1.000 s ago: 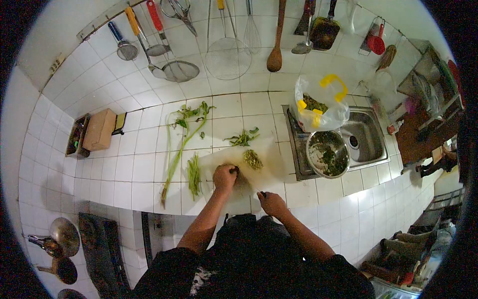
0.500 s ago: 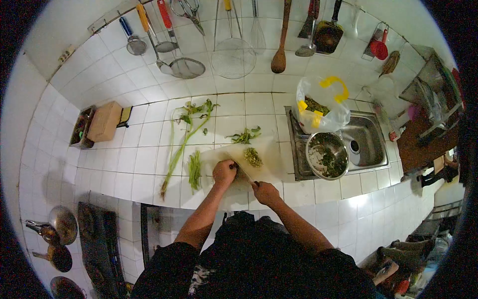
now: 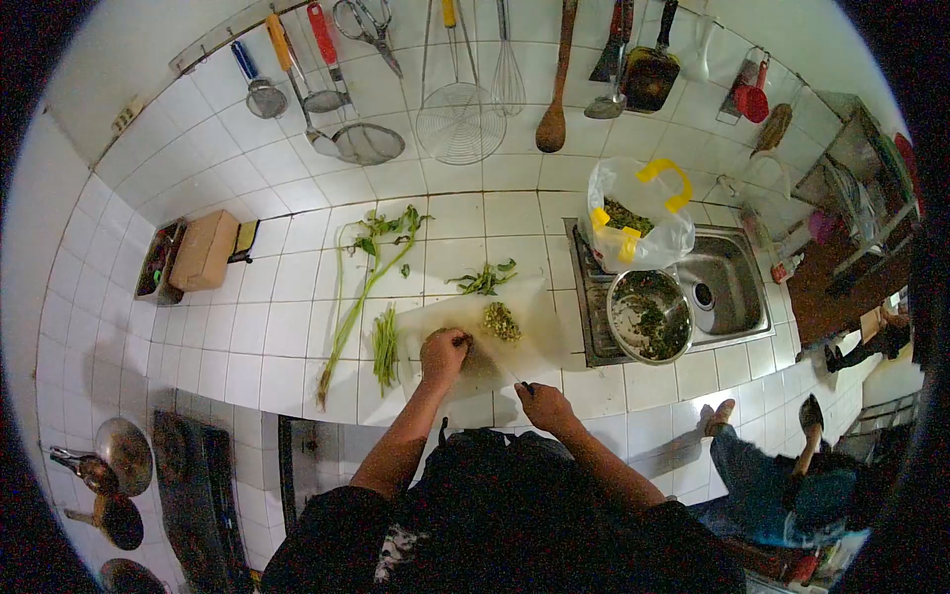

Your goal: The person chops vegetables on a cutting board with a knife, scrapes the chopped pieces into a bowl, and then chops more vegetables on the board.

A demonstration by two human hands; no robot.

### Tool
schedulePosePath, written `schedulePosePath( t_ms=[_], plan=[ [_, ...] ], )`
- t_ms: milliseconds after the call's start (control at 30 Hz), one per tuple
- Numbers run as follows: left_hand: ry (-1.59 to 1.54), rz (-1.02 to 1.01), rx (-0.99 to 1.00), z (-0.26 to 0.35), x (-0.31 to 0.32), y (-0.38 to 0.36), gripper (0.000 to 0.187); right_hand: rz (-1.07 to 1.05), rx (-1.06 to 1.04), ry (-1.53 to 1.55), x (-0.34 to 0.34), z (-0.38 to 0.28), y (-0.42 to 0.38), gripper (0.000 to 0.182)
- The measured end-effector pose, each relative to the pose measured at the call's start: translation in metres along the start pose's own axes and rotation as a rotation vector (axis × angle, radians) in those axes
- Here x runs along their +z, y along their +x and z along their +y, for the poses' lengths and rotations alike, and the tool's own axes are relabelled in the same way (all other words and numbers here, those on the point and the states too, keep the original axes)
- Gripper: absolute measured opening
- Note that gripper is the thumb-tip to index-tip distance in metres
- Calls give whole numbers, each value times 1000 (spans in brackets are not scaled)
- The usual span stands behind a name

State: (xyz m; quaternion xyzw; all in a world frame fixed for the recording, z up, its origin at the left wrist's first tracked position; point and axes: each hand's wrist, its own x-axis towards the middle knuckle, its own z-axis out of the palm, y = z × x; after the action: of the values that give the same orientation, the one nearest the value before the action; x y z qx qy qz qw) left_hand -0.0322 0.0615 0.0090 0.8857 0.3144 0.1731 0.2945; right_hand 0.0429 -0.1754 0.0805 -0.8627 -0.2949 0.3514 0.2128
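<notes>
My right hand is closed round the dark handle of a knife over the pale cutting board. The blade slants up and left toward my left hand, whose fingers are curled together at the board's left part; what they pinch is too small to make out. A pile of chopped green pieces lies on the board beyond the blade. Loose leaves rest at its far edge. Left of the board lie a bundle of cut green stems and long leafy stalks.
A steel bowl with chopped greens stands by the sink. Behind it is a plastic bag of greens. A cardboard box sits far left. Utensils such as a wooden spoon hang above. Another person is at lower right.
My right hand has drawn the knife back toward me and to the right. My left hand has shifted slightly left and nearer. Another person has come into view at lower right.
</notes>
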Motion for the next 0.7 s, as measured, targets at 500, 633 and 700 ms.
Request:
schedulePosePath(
  t_ms=[500,633,700],
  plan=[
    [30,-14,-30,-4,-2,-2,21,-9,19,-62,11,-6,0,60],
    [64,17,40,-5,1,-4,22,8,-12,-84,13,-9,7,59],
    [91,-34,18,3,-3,-2,23,-10,4,-54,12,-17,13,60]
  ],
)
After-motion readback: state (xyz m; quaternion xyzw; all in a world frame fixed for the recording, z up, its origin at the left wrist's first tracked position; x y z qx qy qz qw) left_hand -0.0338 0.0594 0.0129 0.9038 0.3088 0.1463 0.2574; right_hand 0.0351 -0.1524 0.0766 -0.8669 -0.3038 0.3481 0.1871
